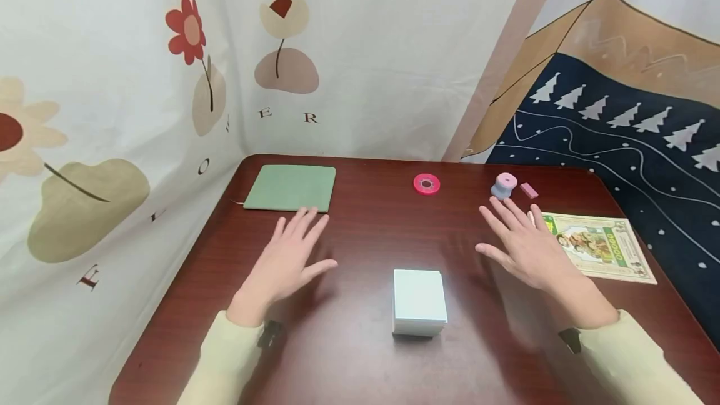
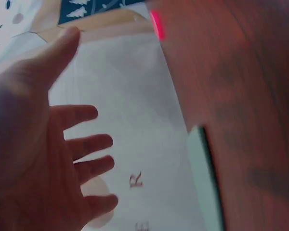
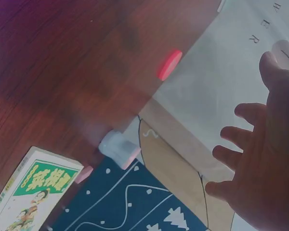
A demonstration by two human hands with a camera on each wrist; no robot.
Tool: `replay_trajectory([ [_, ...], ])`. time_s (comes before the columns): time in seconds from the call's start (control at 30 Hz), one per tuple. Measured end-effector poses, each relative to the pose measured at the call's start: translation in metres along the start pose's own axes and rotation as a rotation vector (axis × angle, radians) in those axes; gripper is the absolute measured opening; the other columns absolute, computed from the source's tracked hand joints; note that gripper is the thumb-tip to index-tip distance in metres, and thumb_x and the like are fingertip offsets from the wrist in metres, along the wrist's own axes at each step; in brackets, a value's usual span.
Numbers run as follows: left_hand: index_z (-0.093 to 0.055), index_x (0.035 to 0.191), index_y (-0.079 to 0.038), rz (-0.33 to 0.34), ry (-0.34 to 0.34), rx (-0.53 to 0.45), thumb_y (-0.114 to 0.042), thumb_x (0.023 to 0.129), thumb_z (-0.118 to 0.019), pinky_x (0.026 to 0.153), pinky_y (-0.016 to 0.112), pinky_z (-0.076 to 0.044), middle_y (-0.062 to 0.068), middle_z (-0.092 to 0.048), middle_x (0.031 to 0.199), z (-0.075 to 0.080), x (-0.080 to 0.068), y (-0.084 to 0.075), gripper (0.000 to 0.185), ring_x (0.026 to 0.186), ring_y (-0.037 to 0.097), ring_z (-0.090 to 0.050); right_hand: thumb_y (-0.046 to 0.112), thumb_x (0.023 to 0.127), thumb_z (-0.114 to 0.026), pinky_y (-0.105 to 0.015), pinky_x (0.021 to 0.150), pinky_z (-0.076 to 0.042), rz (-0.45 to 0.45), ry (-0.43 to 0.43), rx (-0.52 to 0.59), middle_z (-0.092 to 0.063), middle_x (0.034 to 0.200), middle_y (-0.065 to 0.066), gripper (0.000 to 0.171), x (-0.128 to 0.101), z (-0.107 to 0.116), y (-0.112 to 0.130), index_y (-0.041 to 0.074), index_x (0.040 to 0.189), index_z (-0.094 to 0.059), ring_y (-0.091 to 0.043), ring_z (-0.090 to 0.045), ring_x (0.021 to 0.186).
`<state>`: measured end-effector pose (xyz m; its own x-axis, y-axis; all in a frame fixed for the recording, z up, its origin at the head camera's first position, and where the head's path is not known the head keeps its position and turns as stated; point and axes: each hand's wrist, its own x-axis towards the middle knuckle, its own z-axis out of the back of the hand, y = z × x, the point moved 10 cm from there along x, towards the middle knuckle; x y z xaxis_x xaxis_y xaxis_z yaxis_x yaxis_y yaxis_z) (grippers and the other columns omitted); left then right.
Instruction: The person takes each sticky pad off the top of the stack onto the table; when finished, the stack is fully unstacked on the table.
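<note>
A white block of paper (image 1: 419, 295) is sitting on the reddish-brown table (image 1: 360, 230), and a person's two bare hands are hovering on either side of it. The left hand (image 1: 284, 261) is hanging to the block's left and a little beyond it, stretching its fingers out loosely with the thumb angling away, and is holding nothing. The right hand (image 1: 523, 249) is doing likewise to the block's right, its fingers spreading well apart and gripping nothing. A green notebook (image 1: 290, 187) is lying flat to the left of the block and farther back, just past the left fingertips. To the right of the block and somewhat beyond it, an illustrated book (image 1: 607, 249) is lying partly behind the right hand in the head view. A red disc (image 3: 169, 65) is resting well behind the block, while a pink-and-blue spool (image 1: 504, 186) and a small pink bar (image 1: 529, 190) are standing near each other behind it and to its right.
</note>
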<state>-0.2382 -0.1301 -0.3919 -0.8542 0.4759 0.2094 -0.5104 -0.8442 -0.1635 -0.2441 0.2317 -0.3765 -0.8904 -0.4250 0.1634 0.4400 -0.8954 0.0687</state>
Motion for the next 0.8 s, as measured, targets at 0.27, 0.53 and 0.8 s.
replay_trajectory([
  [0.27,-0.011,0.156,-0.038,-0.034,0.176,-0.566,-0.061,0.081,-0.069,0.112,0.049,-0.026,-0.012,-0.018,0.160,-0.033,-0.005,-0.046,0.098,0.145,0.011,-0.018,0.058,0.092,-0.057,-0.055,0.116,-0.004,0.001,0.056,0.173,-0.026,0.159,-0.009,0.077,0.001,0.007,0.021,0.018,0.154,-0.033,-0.032,-0.019,0.146],
  [0.53,-0.013,0.155,-0.036,-0.086,0.275,-0.915,-0.039,0.072,-0.087,0.113,0.051,-0.025,-0.003,-0.028,0.157,-0.063,-0.006,-0.101,0.111,0.141,0.019,-0.033,0.052,0.091,-0.063,-0.050,0.116,-0.018,0.220,0.071,0.393,-0.036,0.155,-0.001,0.070,-0.004,0.011,0.088,0.021,0.150,-0.041,-0.024,-0.029,0.143],
  [0.8,-0.023,0.154,-0.024,-0.048,0.236,-0.915,-0.045,0.069,-0.088,0.108,0.050,-0.033,-0.003,-0.038,0.147,-0.082,-0.001,-0.121,0.109,0.134,0.020,-0.041,0.057,0.086,-0.066,-0.054,0.113,-0.024,0.387,0.109,0.431,-0.035,0.155,0.001,0.076,-0.014,0.004,0.141,0.022,0.150,-0.042,-0.024,-0.030,0.143],
])
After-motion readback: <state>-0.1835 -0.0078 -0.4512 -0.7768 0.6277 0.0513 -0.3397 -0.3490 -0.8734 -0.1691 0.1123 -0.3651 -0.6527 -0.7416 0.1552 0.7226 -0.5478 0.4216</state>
